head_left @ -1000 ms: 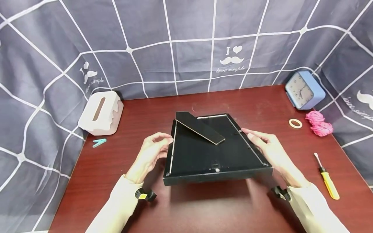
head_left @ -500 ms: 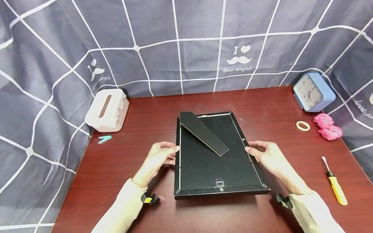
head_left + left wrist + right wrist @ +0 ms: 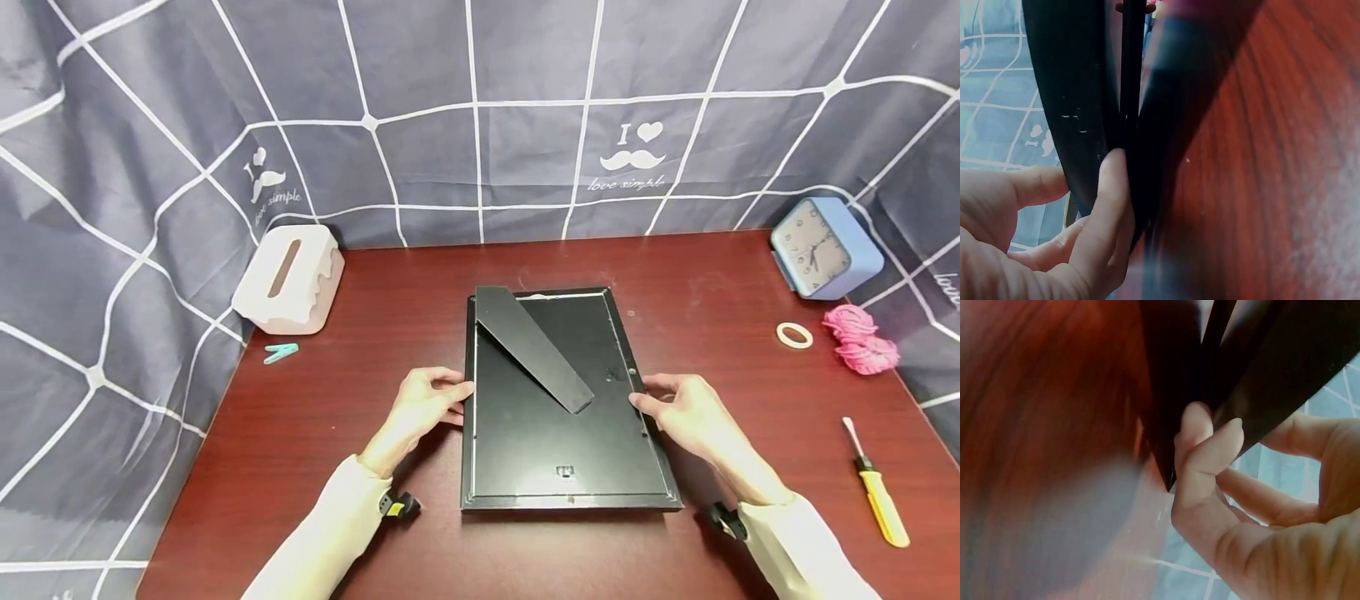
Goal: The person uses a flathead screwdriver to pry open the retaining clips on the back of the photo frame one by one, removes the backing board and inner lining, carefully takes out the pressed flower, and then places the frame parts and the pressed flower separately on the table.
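Red-brown table [image 3: 420, 283]: both hands pinch black frame [image 3: 562, 450] edges (face-down, front hidden); wrist views blurred.

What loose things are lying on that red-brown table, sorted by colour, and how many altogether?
Black: 1, rectangular picture frame lying face down
White: 2, plastic tissue box, small tape ring
Blue: 2, square alarm clock, teal clothes peg
Pink: 1, bundle of cord
Yellow: 1, yellow-handled screwdriver
Total: 7

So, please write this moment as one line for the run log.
left hand: grips frame left edge | right hand: grips right edge | picture frame: face down on table, stand flap on its back
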`<state>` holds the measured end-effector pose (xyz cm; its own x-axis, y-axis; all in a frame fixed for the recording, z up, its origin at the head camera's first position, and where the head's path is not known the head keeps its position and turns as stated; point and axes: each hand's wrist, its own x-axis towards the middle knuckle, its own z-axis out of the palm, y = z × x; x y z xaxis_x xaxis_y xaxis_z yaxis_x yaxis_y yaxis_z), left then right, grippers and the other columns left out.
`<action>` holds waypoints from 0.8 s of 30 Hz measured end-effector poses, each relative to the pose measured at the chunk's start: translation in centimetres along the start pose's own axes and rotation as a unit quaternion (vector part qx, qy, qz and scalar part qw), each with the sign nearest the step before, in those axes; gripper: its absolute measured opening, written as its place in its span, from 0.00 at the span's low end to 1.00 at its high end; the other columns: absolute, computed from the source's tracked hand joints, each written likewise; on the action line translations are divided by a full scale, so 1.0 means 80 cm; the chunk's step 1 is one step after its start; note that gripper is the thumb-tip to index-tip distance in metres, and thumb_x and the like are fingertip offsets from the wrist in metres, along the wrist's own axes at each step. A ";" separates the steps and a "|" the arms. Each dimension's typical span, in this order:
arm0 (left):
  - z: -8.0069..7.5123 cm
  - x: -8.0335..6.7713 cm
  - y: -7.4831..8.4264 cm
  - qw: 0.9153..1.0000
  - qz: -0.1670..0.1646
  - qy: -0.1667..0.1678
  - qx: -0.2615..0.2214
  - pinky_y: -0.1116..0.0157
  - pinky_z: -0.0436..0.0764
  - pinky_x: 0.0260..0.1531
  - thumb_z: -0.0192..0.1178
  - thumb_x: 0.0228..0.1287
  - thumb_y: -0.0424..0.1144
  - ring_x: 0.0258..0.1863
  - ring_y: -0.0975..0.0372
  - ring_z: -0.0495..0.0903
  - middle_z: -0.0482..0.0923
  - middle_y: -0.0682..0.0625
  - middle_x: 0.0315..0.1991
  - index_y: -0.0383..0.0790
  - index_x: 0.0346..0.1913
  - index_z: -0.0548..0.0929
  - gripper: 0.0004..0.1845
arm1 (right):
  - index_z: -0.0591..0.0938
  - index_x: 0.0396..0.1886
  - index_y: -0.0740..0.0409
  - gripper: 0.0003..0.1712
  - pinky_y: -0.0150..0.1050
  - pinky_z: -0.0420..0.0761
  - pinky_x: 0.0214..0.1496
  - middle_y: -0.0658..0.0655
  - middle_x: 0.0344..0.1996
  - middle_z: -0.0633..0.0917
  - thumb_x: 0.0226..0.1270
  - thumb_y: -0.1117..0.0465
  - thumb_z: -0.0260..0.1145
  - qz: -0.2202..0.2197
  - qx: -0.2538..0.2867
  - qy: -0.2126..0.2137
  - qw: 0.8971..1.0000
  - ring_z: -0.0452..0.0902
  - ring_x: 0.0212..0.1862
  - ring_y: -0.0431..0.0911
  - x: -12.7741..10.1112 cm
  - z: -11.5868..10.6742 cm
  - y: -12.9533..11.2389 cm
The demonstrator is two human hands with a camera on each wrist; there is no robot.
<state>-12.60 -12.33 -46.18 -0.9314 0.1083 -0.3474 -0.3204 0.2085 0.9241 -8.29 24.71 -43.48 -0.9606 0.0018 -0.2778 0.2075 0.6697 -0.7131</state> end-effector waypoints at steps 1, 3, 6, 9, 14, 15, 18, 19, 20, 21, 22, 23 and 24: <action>0.001 0.001 0.000 1.000 0.003 0.001 0.006 0.60 0.94 0.31 0.71 0.71 0.32 0.22 0.63 0.88 0.92 0.36 0.40 0.23 0.59 0.85 0.19 | 0.80 0.69 0.74 0.32 0.34 0.84 0.38 0.67 0.46 0.94 0.77 0.54 0.70 0.002 -0.006 0.001 1.000 0.88 0.38 0.45 0.001 0.000 0.000; 0.002 0.003 -0.001 1.000 0.009 0.003 0.016 0.60 0.94 0.31 0.71 0.71 0.32 0.22 0.63 0.89 0.93 0.35 0.40 0.24 0.59 0.86 0.19 | 0.82 0.68 0.72 0.31 0.35 0.84 0.38 0.67 0.46 0.94 0.77 0.53 0.70 0.005 -0.016 0.004 1.000 0.90 0.40 0.47 0.003 0.001 0.000; 0.003 0.005 -0.002 0.999 0.016 0.006 0.031 0.59 0.94 0.30 0.71 0.71 0.33 0.22 0.61 0.90 0.93 0.36 0.39 0.26 0.58 0.87 0.18 | 0.83 0.67 0.71 0.31 0.37 0.84 0.40 0.68 0.49 0.93 0.77 0.53 0.70 0.004 -0.033 0.006 0.999 0.91 0.44 0.51 0.006 0.002 0.000; 0.004 0.004 -0.003 0.999 0.015 0.008 0.040 0.58 0.94 0.31 0.71 0.70 0.32 0.23 0.59 0.91 0.93 0.35 0.38 0.26 0.57 0.88 0.17 | 0.83 0.68 0.70 0.31 0.39 0.84 0.43 0.69 0.51 0.93 0.76 0.52 0.70 0.001 -0.053 0.008 0.999 0.92 0.48 0.55 0.007 0.005 0.000; 0.007 0.005 -0.001 0.996 0.031 0.018 0.081 0.57 0.94 0.31 0.74 0.66 0.33 0.26 0.56 0.93 0.93 0.35 0.39 0.26 0.55 0.88 0.18 | 0.82 0.68 0.71 0.31 0.42 0.81 0.46 0.62 0.35 0.94 0.77 0.53 0.69 -0.013 -0.078 0.015 0.997 0.88 0.40 0.48 0.006 0.007 -0.003; 0.007 0.005 0.000 0.995 0.036 0.022 0.093 0.58 0.94 0.32 0.74 0.65 0.33 0.26 0.55 0.93 0.93 0.35 0.39 0.26 0.54 0.88 0.18 | 0.82 0.68 0.72 0.31 0.44 0.82 0.47 0.59 0.30 0.93 0.77 0.53 0.68 -0.015 -0.081 0.016 0.997 0.87 0.40 0.48 0.006 0.008 -0.003; 0.009 0.003 0.002 0.990 0.049 0.031 0.129 0.58 0.95 0.33 0.76 0.64 0.35 0.26 0.55 0.94 0.94 0.37 0.38 0.28 0.53 0.90 0.17 | 0.81 0.68 0.74 0.31 0.54 0.85 0.54 0.60 0.25 0.90 0.77 0.54 0.67 -0.024 -0.088 0.021 0.996 0.88 0.44 0.55 0.007 0.011 -0.004; 0.010 0.002 0.003 0.988 0.052 0.034 0.139 0.58 0.95 0.35 0.76 0.64 0.35 0.25 0.55 0.94 0.94 0.37 0.38 0.29 0.52 0.90 0.17 | 0.81 0.68 0.75 0.31 0.57 0.86 0.57 0.64 0.29 0.92 0.78 0.55 0.67 -0.026 -0.088 0.023 0.995 0.89 0.47 0.57 0.007 0.012 -0.004; 0.011 0.002 0.005 0.986 0.052 0.037 0.151 0.59 0.95 0.36 0.75 0.64 0.36 0.25 0.55 0.94 0.94 0.38 0.38 0.29 0.53 0.91 0.17 | 0.81 0.68 0.76 0.30 0.60 0.85 0.58 0.68 0.35 0.92 0.78 0.56 0.67 -0.029 -0.088 0.025 0.995 0.89 0.51 0.60 0.007 0.013 -0.004; 0.012 0.002 0.006 0.985 0.051 0.041 0.163 0.59 0.95 0.36 0.75 0.64 0.36 0.25 0.56 0.94 0.94 0.38 0.37 0.30 0.53 0.92 0.17 | 0.80 0.68 0.76 0.30 0.62 0.85 0.59 0.71 0.40 0.92 0.78 0.56 0.67 -0.031 -0.087 0.027 0.995 0.89 0.54 0.62 0.007 0.014 -0.005; 0.012 0.002 0.006 0.983 0.050 0.043 0.172 0.60 0.94 0.37 0.74 0.64 0.36 0.24 0.57 0.94 0.95 0.39 0.37 0.31 0.53 0.92 0.17 | 0.80 0.67 0.77 0.30 0.62 0.85 0.59 0.74 0.46 0.91 0.78 0.57 0.67 -0.034 -0.086 0.028 0.995 0.88 0.55 0.63 0.007 0.015 -0.004; 0.013 0.003 0.006 0.981 0.051 0.044 0.182 0.60 0.94 0.38 0.74 0.64 0.36 0.24 0.58 0.93 0.95 0.39 0.37 0.31 0.54 0.92 0.17 | 0.80 0.67 0.78 0.29 0.62 0.86 0.57 0.76 0.51 0.90 0.78 0.58 0.67 -0.037 -0.087 0.029 0.995 0.89 0.54 0.63 0.007 0.015 -0.004; 0.013 0.004 0.006 0.979 0.052 0.046 0.193 0.60 0.94 0.38 0.73 0.63 0.37 0.23 0.59 0.93 0.95 0.40 0.36 0.32 0.53 0.92 0.18 | 0.81 0.67 0.78 0.29 0.60 0.86 0.55 0.76 0.50 0.89 0.77 0.58 0.67 -0.040 -0.089 0.031 0.995 0.89 0.51 0.62 0.006 0.016 -0.005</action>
<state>-12.89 -11.19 -46.00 -0.9729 0.0638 -0.2221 -0.1504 0.5549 0.8182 -8.63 23.54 -44.17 -0.9833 -0.0151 -0.1814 0.0994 0.7904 -0.6045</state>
